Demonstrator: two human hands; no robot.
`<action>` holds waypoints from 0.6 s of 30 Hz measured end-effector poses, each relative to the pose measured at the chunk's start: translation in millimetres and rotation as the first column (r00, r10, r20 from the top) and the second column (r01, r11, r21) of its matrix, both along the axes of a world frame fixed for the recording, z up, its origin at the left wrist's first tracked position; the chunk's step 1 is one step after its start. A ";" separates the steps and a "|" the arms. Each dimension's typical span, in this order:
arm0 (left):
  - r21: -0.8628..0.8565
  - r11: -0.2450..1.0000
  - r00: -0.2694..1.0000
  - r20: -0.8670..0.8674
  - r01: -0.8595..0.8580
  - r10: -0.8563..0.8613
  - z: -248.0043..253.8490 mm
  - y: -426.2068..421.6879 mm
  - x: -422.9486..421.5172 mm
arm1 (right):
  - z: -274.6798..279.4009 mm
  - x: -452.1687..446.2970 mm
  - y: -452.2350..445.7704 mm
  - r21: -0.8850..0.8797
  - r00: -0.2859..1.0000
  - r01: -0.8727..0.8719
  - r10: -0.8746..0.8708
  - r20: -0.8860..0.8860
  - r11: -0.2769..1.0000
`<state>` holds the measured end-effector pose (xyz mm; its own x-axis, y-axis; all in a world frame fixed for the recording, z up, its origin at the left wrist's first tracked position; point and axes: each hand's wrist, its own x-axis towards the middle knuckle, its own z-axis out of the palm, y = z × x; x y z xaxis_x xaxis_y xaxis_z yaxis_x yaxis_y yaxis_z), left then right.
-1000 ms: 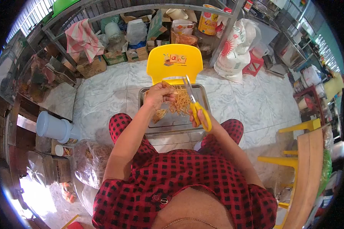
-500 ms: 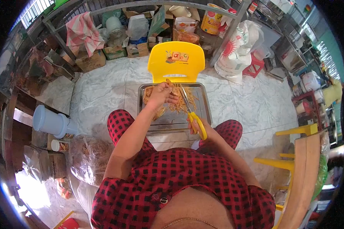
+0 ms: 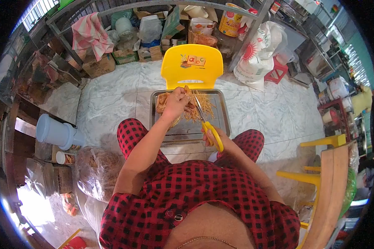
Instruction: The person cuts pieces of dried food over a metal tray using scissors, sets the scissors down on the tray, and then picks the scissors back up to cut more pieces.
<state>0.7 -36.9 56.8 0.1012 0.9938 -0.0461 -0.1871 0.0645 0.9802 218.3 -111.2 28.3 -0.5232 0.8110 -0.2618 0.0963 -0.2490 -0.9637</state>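
Observation:
My right hand (image 3: 214, 137) grips a pair of scissors (image 3: 217, 143) by their yellow handles. Their metal blades point up and left, towards the fingers of my left hand (image 3: 178, 103). Those fingers are closed on an orange-brown flat piece of food (image 3: 188, 89), whose tip shows beside the blades; its exact kind I cannot make out. Below is a metal tray (image 3: 223, 120). On its right half lie thin cut strips (image 3: 207, 108) of the same colour, and larger uncut pieces (image 3: 161, 103) sit at its left, partly hidden by my left hand and forearm.
The tray stands before a yellow chair back (image 3: 192, 62). A large clear bag of brown stuff (image 3: 97, 170) and a pale blue bucket (image 3: 52, 129) stand at left. A white sack (image 3: 257, 54) is at far right, a wooden-topped yellow stool (image 3: 330, 191) at near right. Boxes line the back.
My left hand has shifted slightly, its fingers curling closer round the piece. The scissors have moved a little left, their blades still near the piece.

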 end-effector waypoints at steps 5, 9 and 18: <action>0.033 0.999 0.992 -0.129 -0.012 0.016 -0.7 0.3 1.7 | 4.3 -0.6 0.2 0.021 0.999 -0.012 0.012 0.037 1.000; 0.063 0.998 0.987 -0.158 0.002 0.008 -3.3 0.3 3.0 | 1.6 -0.3 0.4 0.012 0.999 -0.013 0.012 0.049 1.000; 0.012 1.000 0.999 -0.038 0.008 -0.007 -9.4 5.3 3.7 | 2.7 1.3 1.3 -0.182 0.997 0.078 -0.078 0.006 0.980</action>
